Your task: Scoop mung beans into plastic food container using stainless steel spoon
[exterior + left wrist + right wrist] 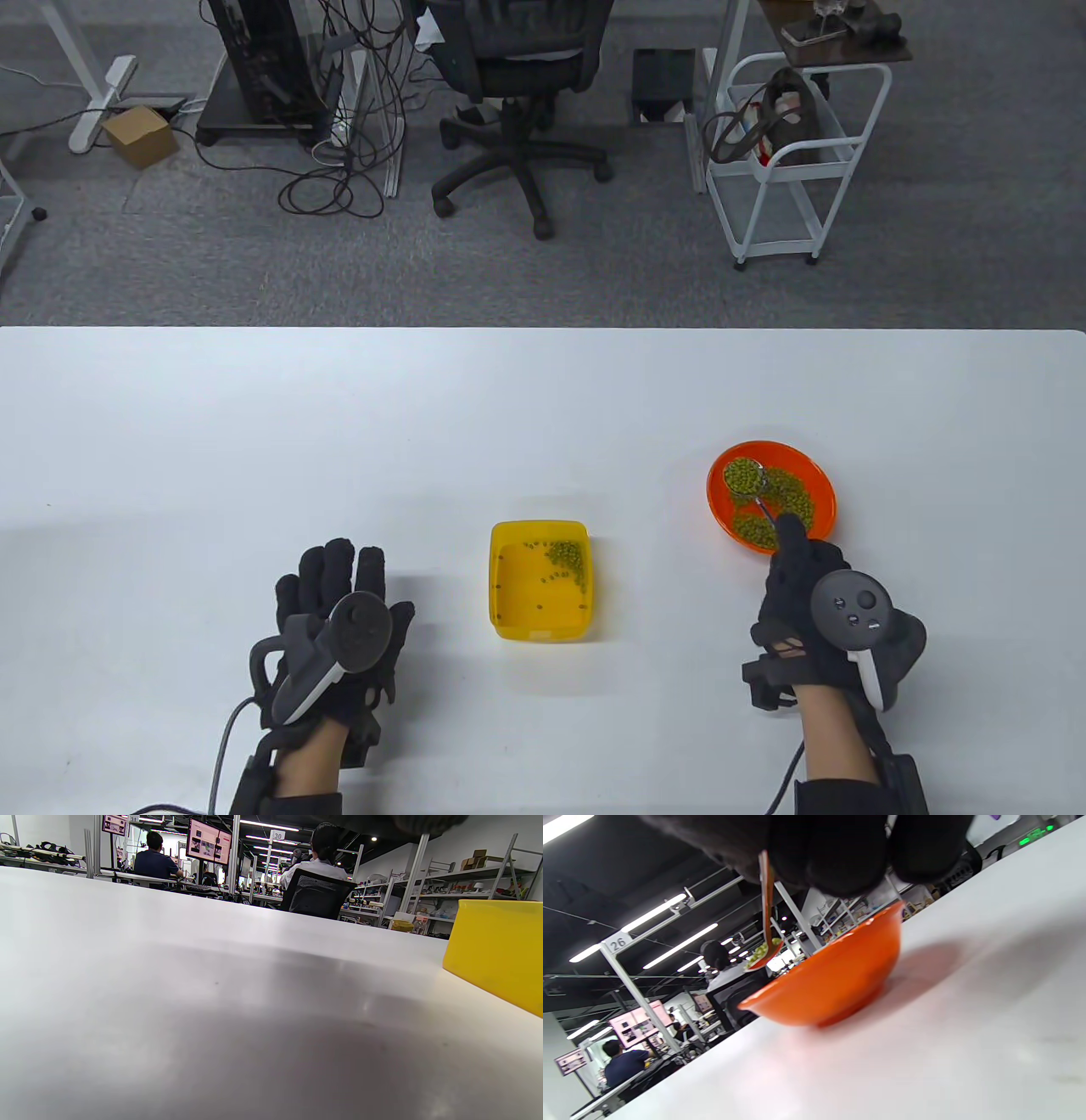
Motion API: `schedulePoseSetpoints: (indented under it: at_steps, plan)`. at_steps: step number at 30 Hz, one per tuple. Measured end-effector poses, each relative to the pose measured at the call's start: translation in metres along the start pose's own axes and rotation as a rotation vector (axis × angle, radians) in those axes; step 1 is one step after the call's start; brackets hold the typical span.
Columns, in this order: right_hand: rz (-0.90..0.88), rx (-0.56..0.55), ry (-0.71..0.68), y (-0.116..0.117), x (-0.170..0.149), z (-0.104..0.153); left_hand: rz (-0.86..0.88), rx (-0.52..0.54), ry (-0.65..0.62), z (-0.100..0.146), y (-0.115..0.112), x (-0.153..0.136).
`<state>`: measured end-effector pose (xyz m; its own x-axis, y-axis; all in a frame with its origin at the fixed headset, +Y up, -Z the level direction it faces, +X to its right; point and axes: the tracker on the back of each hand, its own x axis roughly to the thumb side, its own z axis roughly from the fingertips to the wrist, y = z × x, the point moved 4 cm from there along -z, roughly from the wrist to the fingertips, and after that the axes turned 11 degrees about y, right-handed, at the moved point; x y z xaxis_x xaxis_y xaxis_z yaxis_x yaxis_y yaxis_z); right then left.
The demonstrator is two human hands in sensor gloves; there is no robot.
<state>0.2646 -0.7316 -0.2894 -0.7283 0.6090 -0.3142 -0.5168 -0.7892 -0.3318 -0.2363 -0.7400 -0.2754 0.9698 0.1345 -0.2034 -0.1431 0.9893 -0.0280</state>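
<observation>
A yellow plastic container point(538, 632) sits at the table's middle front with some mung beans point(567, 558) in its far right corner; its side wall shows in the left wrist view point(500, 950). An orange bowl point(816, 475) of mung beans stands to its right, also in the right wrist view point(835, 976). My right hand point(802, 586) grips the steel spoon point(747, 477) by its handle; the spoon is heaped with beans and held above the bowl point(763, 955). My left hand point(339, 611) rests flat on the table, fingers spread, left of the container, holding nothing.
The white table point(339, 424) runs the full width of the view; its far edge lies well beyond the bowl. An office chair point(517, 85), a white cart point(797, 153) and cables stand on the floor behind it.
</observation>
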Motion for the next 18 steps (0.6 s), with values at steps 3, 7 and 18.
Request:
schedulePoseSetpoints:
  at_steps: [3, 7, 18]
  plan:
    - [-0.006, 0.008, -0.049, 0.002, 0.013, 0.006, 0.002, -0.005, 0.0, 0.0, 0.0, 0.0]
    - [-0.017, 0.034, -0.109, 0.007, 0.028, 0.014, -0.001, 0.003, -0.002, 0.0, 0.0, 0.001]
    - [-0.059, 0.17, -0.314, 0.027, 0.071, 0.042, 0.005, 0.006, 0.001, 0.0, 0.0, 0.0]
